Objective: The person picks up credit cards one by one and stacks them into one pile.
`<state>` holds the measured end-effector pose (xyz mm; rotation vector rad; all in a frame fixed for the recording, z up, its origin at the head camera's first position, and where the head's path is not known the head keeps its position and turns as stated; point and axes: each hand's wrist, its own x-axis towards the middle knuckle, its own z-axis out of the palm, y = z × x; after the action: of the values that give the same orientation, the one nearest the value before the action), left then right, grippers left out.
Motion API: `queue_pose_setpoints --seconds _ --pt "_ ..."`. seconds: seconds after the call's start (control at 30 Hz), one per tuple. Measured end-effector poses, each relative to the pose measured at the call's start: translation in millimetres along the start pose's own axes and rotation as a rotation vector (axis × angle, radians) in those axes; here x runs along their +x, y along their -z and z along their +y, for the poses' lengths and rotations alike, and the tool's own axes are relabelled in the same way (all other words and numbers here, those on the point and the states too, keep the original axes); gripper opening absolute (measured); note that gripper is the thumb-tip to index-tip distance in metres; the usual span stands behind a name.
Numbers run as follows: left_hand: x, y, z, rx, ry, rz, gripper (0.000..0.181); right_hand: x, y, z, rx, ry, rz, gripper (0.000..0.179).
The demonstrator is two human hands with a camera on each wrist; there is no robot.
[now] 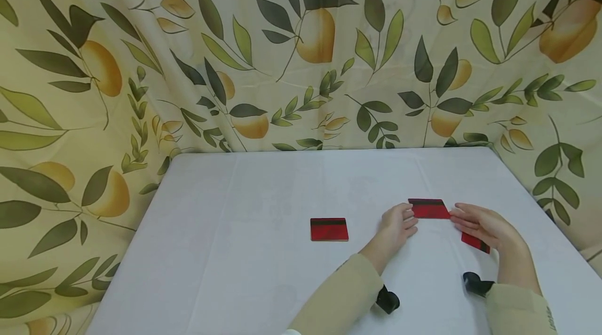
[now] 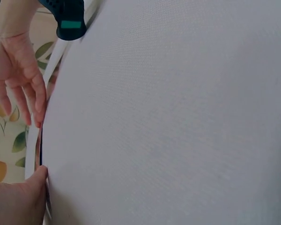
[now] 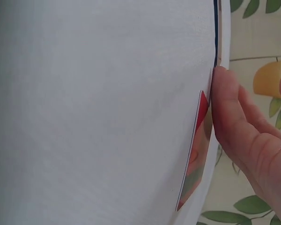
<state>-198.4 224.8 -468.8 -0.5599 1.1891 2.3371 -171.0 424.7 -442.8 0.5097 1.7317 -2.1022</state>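
Observation:
A red card (image 1: 430,209) with a black stripe lies flat on the white table, between the two hands. At its left end, my left hand (image 1: 396,225) touches the edge with the fingertips; the thumb (image 2: 39,176) shows there in the left wrist view. The fingers of my right hand (image 1: 486,224) reach the card's right end, nearly straight. Partly under that hand is a second striped red card (image 1: 476,243), tilted, its glossy face (image 3: 194,154) seen at a low angle in the right wrist view. Neither hand has lifted a card.
Another red striped card (image 1: 329,230), with a pale lower edge, lies left of the hands. Black wrist devices (image 1: 388,299) sit below both wrists. A curtain (image 1: 291,53) with fruit and leaves hangs behind the white table (image 1: 244,267).

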Motion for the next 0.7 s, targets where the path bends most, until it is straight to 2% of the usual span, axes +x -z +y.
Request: queue_pose_setpoints --seconds 0.07,0.33,0.53,0.7 --pt "0.1 -0.6 1.2 0.026 -0.012 0.016 0.033 -0.9 -0.8 -0.2 0.01 -0.004 -0.005 0.01" --pt "0.4 -0.7 3.7 0.105 -0.012 0.074 0.029 -1.4 -3.0 0.6 0.066 -0.052 -0.01 0.016" --pt "-2.4 -1.7 11.6 0.139 0.025 0.08 0.026 -0.7 -3.4 0.9 0.087 -0.081 -0.02 0.018" --pt "-3.8 -2.2 16.9 0.154 0.065 0.068 0.026 -0.3 -3.4 1.1 0.047 -0.079 -0.037 0.02"
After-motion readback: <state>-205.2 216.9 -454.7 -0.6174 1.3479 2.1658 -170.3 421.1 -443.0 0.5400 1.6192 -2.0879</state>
